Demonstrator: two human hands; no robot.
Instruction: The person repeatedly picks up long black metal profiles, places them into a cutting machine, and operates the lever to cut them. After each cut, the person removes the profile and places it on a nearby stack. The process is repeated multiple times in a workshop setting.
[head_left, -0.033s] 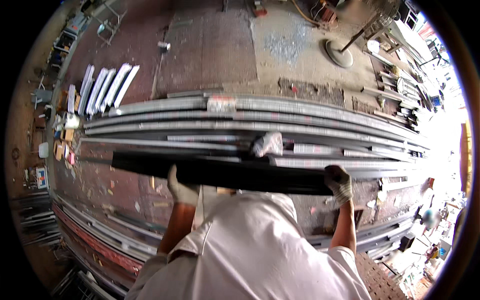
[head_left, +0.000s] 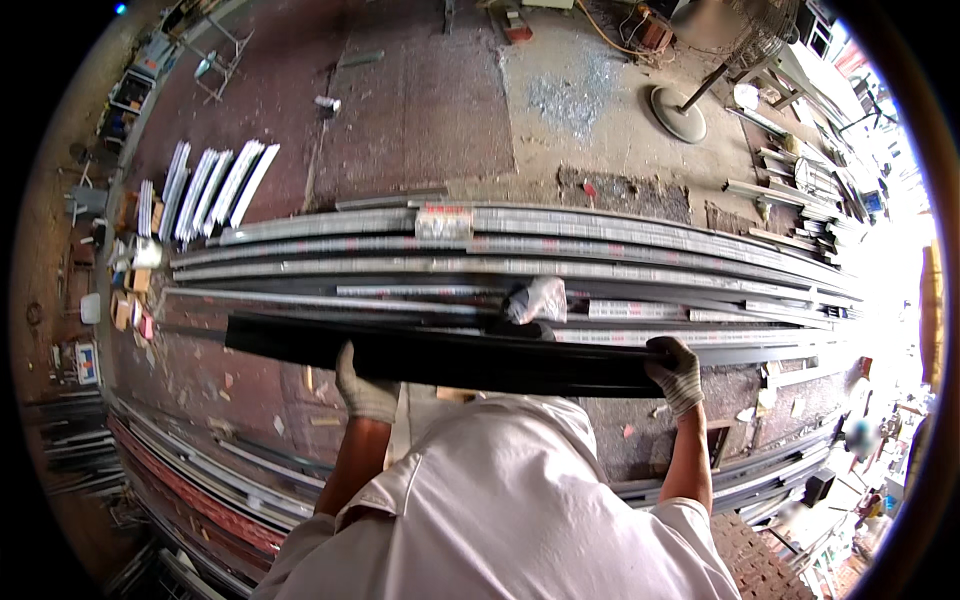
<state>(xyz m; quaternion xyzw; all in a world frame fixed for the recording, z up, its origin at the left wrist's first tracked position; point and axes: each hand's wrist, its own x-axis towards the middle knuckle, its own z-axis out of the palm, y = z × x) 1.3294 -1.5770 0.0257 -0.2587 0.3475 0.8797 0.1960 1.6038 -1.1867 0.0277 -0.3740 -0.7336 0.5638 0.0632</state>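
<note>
A long, flat black profile bar point(head_left: 480, 362) lies crosswise in front of me, held in both hands. My left hand point(head_left: 366, 388), in a pale work glove, grips its near edge left of the middle, with the thumb up over its face. At the bar's right end my right hand point(head_left: 680, 374), gloved too, has its fingers curled round it. Just beyond the bar, a crumpled plastic bag point(head_left: 540, 299) rests on long metal profiles point(head_left: 400, 268), which run left to right. The fingers beneath the bar are hidden.
Short white profiles point(head_left: 232, 185) lie in a row at the far left. A pedestal fan's round base point(head_left: 679, 114) stands at the far right, near scattered metal pieces point(head_left: 790, 200). More long profiles point(head_left: 190, 470) lie behind me on the left. Blue-grey shavings point(head_left: 570, 100) litter the floor.
The surroundings sit slightly lower in the picture, and the blur has lessened. Both hands keep their hold on the black profile bar, which has barely shifted.
</note>
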